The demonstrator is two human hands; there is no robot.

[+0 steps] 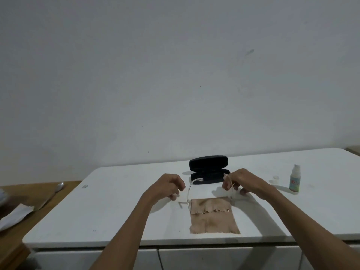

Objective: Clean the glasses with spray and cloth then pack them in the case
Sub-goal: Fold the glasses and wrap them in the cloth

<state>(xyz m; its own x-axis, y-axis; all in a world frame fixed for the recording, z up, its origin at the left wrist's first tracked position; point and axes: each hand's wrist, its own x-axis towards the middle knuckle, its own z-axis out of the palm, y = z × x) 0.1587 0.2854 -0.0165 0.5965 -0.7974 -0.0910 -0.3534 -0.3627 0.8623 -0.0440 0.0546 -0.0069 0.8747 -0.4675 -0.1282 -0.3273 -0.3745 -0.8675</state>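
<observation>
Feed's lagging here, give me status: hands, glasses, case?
Left hand and right hand pinch the glasses above the cloth. Case open behind. Nothing between.

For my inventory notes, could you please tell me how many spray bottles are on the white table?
1. A small white spray bottle with a pale green label stands upright at the table's right side, its small clear cap lying just left of it. None seems hidden.
</observation>
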